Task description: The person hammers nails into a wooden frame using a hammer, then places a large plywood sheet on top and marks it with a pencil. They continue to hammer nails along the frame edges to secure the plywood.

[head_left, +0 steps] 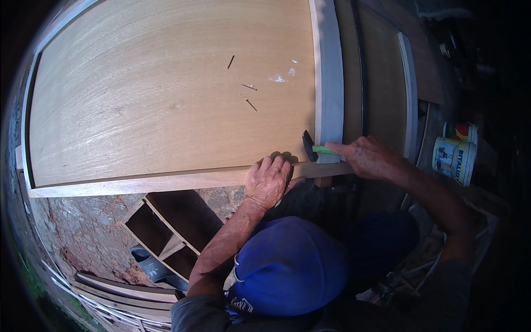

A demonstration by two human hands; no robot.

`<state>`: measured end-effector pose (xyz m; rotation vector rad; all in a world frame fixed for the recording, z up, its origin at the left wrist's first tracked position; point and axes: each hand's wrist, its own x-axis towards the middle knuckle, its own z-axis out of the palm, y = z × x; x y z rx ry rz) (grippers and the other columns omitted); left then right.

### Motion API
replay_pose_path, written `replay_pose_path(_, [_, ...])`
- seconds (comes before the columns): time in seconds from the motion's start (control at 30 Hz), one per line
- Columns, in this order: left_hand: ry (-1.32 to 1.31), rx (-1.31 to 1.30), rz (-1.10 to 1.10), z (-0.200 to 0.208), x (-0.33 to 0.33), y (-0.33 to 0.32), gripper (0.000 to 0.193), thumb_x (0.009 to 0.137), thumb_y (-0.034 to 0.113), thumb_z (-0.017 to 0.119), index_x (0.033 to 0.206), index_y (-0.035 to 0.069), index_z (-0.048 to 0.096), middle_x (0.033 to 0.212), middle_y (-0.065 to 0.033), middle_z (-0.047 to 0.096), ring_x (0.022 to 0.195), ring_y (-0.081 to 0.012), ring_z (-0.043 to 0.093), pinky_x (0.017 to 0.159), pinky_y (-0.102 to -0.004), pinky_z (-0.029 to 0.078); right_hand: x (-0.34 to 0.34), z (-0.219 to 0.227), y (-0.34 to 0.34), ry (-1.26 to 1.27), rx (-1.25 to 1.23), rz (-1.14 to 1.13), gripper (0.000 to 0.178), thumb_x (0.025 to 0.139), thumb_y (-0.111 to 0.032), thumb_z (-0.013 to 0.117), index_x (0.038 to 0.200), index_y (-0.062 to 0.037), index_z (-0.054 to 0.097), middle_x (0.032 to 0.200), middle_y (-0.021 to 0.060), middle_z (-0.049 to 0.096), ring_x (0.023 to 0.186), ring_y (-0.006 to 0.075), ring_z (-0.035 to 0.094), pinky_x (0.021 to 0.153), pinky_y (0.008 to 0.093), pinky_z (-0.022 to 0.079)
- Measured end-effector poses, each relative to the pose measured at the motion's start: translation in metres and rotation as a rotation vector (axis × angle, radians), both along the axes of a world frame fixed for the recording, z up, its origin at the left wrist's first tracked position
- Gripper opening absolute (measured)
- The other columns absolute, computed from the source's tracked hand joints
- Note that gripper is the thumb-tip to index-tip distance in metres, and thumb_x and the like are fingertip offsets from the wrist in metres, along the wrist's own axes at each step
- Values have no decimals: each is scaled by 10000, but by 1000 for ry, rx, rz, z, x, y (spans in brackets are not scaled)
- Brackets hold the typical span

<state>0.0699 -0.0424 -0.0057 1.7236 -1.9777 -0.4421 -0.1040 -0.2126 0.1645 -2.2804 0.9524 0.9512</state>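
My right hand (368, 157) is closed round the green handle of a hammer (319, 148). Its dark head lies over the panel, beside the pale crosspiece (329, 77) near the corner. My left hand (269, 180) is closed over the wooden edge strip (166, 182), left of the hammer, fingers curled onto the panel's near side. Whether a nail is pinched there is hidden. Three loose nails rest on the plywood panel (138, 94): an upper nail (230, 62), a middle nail (249, 87) and a lower nail (251, 105).
A blue cap (290, 265) fills the lower middle, between the forearms. Below the panel at left stand an open wooden box (166, 243) and a dark clog (155, 268), with stacked wood strips (121, 293) nearby. Plastic buckets (454, 157) stand on the right.
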Motion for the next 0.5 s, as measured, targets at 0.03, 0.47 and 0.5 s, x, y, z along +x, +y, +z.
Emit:
replay_pose_path(0.03, [-9, 9, 4, -2, 0, 6, 501, 838, 583, 680, 1046, 128, 681, 1033, -6, 619, 962, -198, 584, 771, -351, 469, 9, 1, 1, -45, 37, -50, 515, 991, -80, 581, 1493, -131, 478, 965, 309, 672, 860, 416, 716, 792, 419, 563])
replay_pose_path(0.47, [52, 38, 13, 0, -2, 7, 476, 843, 582, 672, 965, 122, 668, 982, -12, 605, 935, -203, 579, 765, -357, 478, -9, -7, 19, -357, -180, -170, 538, 978, -73, 580, 1501, -130, 465, 904, 253, 692, 830, 390, 713, 726, 458, 557])
replay_pose_path(0.5, [54, 25, 6, -1, -2, 5, 476, 842, 582, 673, 964, 122, 668, 982, -12, 607, 933, -203, 580, 763, -356, 478, -10, -6, 19, -196, -115, -85, 542, 980, -62, 574, 1505, -129, 460, 918, 251, 691, 834, 386, 715, 727, 452, 560])
